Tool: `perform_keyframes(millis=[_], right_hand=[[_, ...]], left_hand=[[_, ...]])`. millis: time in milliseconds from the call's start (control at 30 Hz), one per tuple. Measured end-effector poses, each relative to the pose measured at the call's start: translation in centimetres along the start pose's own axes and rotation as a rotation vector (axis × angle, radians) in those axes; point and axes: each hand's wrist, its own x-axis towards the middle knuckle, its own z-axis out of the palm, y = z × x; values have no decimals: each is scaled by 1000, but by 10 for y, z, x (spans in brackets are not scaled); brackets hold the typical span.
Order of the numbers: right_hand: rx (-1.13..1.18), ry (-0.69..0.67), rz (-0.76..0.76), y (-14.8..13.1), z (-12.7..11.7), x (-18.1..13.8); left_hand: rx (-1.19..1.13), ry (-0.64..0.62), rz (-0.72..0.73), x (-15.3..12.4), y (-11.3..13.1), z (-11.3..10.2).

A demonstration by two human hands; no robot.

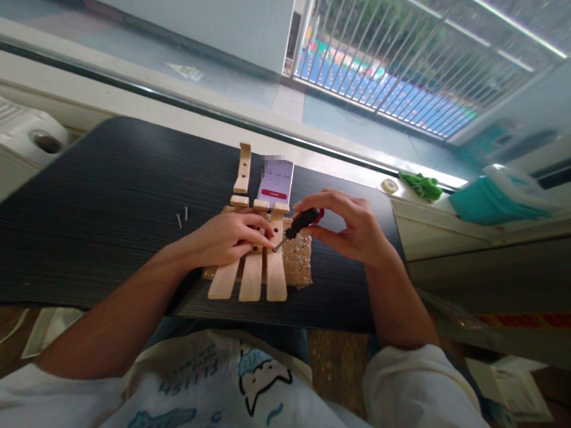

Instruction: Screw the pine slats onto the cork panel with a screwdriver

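My right hand (350, 226) is closed around the dark handle of a screwdriver (303, 223). The screwdriver slants down to the left, its tip at a hole in the rightmost wooden slat piece (276, 276). Fingers stretched out, my left hand (223, 238) lies across the wooden pieces, its fingertips close to the screwdriver tip. Three light slats, each with a hooked wooden block at its far end, lie side by side on a brown textured slab (298, 258). Farther back, a separate hooked wooden block (243, 172) with two holes lies on the table.
Two loose screws (179, 220) lie left of my hand on the black table (111, 190). A phone (275, 181) showing a timer lies beyond the slats. On the sill at right are a tape roll (389, 185), a green cloth (420, 186) and a teal bin (495, 199).
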Motion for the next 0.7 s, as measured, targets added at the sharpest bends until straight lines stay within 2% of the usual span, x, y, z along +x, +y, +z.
perform_keyframes(millis=[700], right_hand=[[-5,89,-31,6,9,0]], left_hand=[[4,-18,-12,1,1,-1]])
